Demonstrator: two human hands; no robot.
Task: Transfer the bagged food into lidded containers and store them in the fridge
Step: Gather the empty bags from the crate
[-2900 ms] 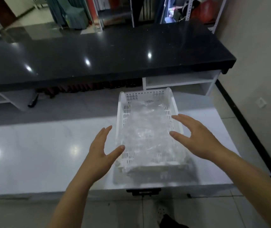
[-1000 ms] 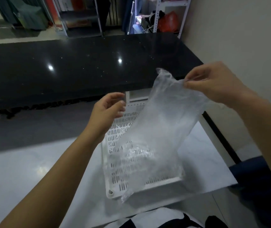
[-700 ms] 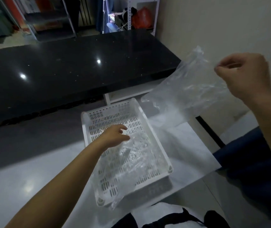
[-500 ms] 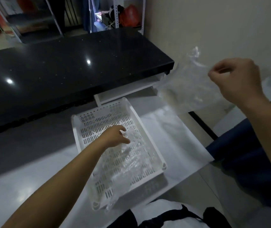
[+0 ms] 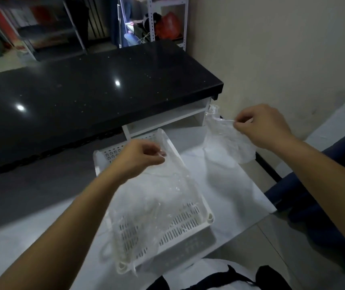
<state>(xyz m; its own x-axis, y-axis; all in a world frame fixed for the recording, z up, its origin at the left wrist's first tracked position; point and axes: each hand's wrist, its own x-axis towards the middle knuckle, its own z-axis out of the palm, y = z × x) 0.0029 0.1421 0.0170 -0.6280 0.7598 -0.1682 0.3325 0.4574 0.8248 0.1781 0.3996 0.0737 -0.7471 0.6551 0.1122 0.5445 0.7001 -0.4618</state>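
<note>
Two clear plastic bags show, one in each hand. The left hand (image 5: pixel 140 156) pinches the top edge of one clear bag (image 5: pixel 157 197) between curled fingers and thumb; that bag drapes down over the single white slotted basket (image 5: pixel 188 222), covering most of its floor and spilling past its near left corner. The right hand (image 5: pixel 265 127), well to the right of the basket and apart from it, pinches the rim of the second clear bag (image 5: pixel 228 139), which hangs crumpled below the fingers over the right end of the white counter (image 5: pixel 230 185). Whether either bag holds any food cannot be told; both look thin and see-through.

One basket only sits on the white counter, its long side running from near to far, its far end under the left hand. Beyond it stands one black glossy worktop (image 5: pixel 83 97) with a white open shelf (image 5: pixel 167 120) beneath its right end. Far off are metal racks (image 5: pixel 152 19) with a red bundle (image 5: pixel 167 26). A beige wall (image 5: pixel 272 49) rises on the right, and a dark blue surface (image 5: pixel 313 195) lies at the near right edge of the counter.
</note>
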